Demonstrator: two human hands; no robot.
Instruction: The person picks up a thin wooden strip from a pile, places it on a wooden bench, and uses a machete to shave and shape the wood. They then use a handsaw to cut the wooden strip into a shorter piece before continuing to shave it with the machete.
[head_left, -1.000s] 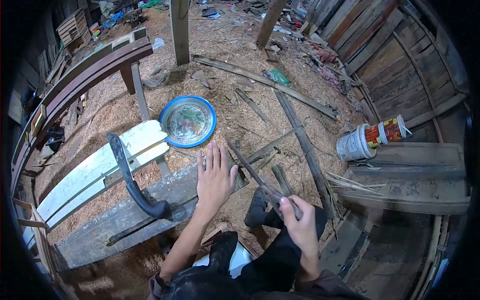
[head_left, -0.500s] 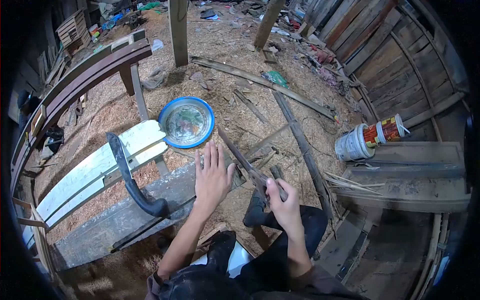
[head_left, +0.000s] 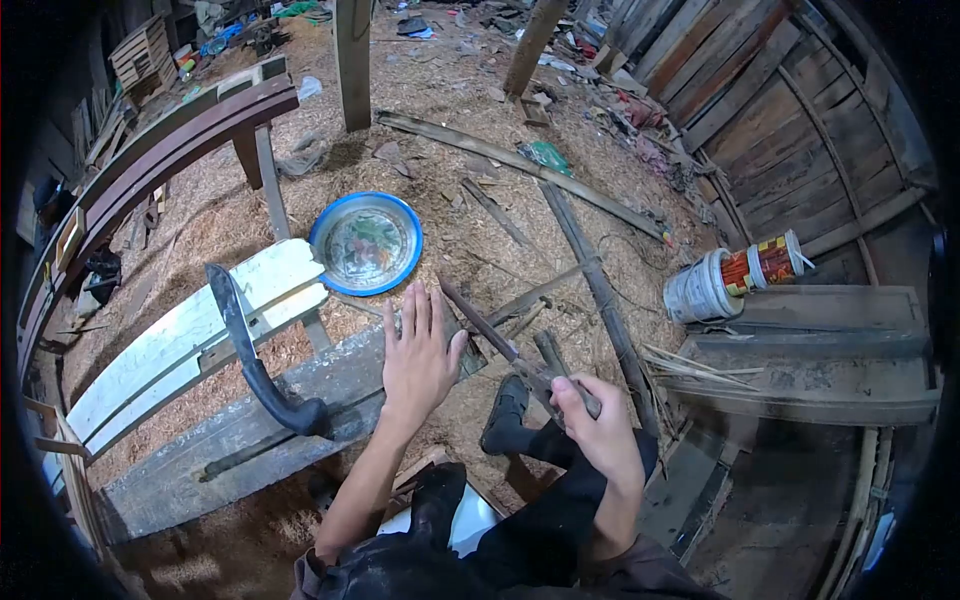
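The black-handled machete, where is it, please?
In the head view, the machete lies left of the left hand, reaching from the grey plank over the white boards.

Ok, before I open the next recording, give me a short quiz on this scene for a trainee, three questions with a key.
1. Which hand grips the long narrow tool?
2. True or false: the left hand is open, with its fingers extended.
3. What colour is the rim of the round basin? A) red B) blue C) yellow

Key: 1. The right hand. 2. True. 3. B.
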